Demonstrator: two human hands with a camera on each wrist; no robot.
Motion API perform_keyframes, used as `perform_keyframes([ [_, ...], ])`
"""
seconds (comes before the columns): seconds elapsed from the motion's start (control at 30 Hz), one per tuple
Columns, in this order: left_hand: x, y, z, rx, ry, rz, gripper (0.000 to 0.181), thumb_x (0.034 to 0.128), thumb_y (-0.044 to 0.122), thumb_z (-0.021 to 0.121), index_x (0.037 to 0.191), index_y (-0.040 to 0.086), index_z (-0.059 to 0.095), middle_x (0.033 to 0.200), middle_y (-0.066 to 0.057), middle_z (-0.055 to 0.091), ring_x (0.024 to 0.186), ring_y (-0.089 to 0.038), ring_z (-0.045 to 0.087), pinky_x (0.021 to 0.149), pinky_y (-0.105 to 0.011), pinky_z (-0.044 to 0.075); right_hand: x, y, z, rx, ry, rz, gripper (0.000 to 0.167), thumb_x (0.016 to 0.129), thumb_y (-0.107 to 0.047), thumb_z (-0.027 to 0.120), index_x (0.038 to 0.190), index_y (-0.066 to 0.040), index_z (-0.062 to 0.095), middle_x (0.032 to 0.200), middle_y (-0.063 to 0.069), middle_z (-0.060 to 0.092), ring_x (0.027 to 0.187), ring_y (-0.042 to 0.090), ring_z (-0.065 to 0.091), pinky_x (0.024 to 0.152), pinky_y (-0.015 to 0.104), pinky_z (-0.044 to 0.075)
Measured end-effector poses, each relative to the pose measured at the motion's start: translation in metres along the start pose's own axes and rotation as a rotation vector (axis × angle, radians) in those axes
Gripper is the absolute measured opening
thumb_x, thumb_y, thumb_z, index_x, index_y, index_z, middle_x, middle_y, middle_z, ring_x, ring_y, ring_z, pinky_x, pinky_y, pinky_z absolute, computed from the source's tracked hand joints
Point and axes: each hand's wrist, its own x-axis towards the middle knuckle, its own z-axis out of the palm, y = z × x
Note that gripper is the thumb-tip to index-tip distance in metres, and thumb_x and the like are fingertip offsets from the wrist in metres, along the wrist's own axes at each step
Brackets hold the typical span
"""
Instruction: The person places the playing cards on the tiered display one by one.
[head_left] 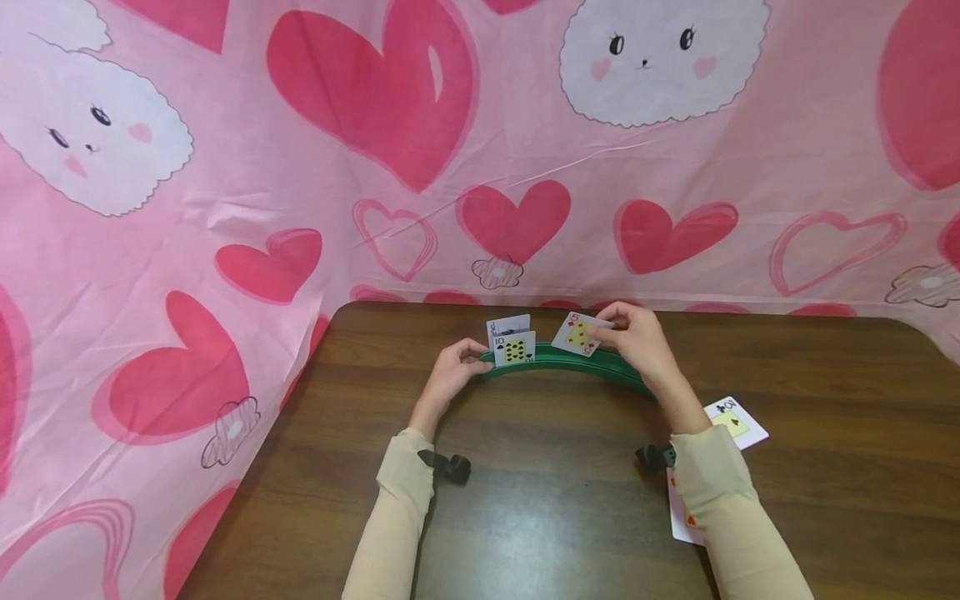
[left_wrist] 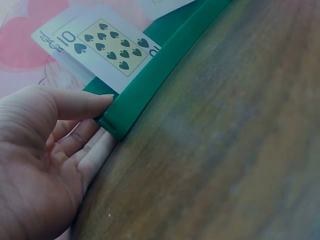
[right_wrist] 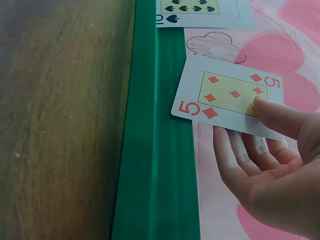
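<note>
A curved green card holder [head_left: 558,360] lies on the table, its left end between the thumb and fingers of my left hand [head_left: 455,367]. Upright near that end stands a ten of spades [left_wrist: 114,47], with a joker card [left_wrist: 50,40] partly hidden behind it. My right hand [head_left: 637,340] pinches a five of diamonds [right_wrist: 227,97] by its right side, thumb on the face and fingers behind. That card is tilted over the holder's grooves; whether its lower edge touches them I cannot tell.
On the table [head_left: 540,517] to the right, a club card [head_left: 738,421] lies partly under my right forearm. A red-suited card [head_left: 681,512] is mostly covered by the sleeve. A pink heart-patterned cloth [head_left: 517,150] hangs behind the table's far edge.
</note>
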Motion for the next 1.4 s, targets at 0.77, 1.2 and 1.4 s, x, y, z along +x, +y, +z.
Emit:
perform_keyframes([
  [0.77, -0.002, 0.001, -0.001, -0.002, -0.004, -0.008, 0.017, 0.0874, -0.001, 0.074, 0.104, -0.003, 0.071, 0.101, -0.011, 0.074, 0.088, -0.015, 0.067, 0.082, -0.028, 0.051, 0.002, 0.004, 0.008, -0.094, -0.015, 0.012, 0.026, 0.095, -0.008, 0.074, 0.11, 0.011, 0.065, 0.109, 0.028, 0.069, 0.085, 0.021, 0.066, 0.075, 0.021, 0.057],
  [1.2, -0.001, 0.001, -0.001, 0.002, -0.002, -0.007, 0.017, 0.087, -0.001, 0.074, 0.104, -0.003, 0.071, 0.1, -0.011, 0.074, 0.088, -0.015, 0.067, 0.083, -0.029, 0.051, 0.002, 0.005, 0.01, -0.133, -0.045, 0.004, 0.024, 0.094, -0.01, 0.076, 0.108, 0.008, 0.066, 0.104, 0.025, 0.071, 0.086, 0.025, 0.064, 0.074, 0.021, 0.056],
  [1.4, -0.001, 0.0, 0.0, 0.003, -0.002, -0.019, 0.018, 0.0871, -0.001, 0.075, 0.105, -0.004, 0.071, 0.101, -0.012, 0.074, 0.089, -0.016, 0.068, 0.083, -0.028, 0.051, 0.003, 0.011, 0.012, -0.187, -0.066, -0.013, 0.019, 0.095, -0.009, 0.075, 0.105, 0.005, 0.067, 0.101, 0.021, 0.071, 0.086, 0.027, 0.063, 0.074, 0.024, 0.055],
])
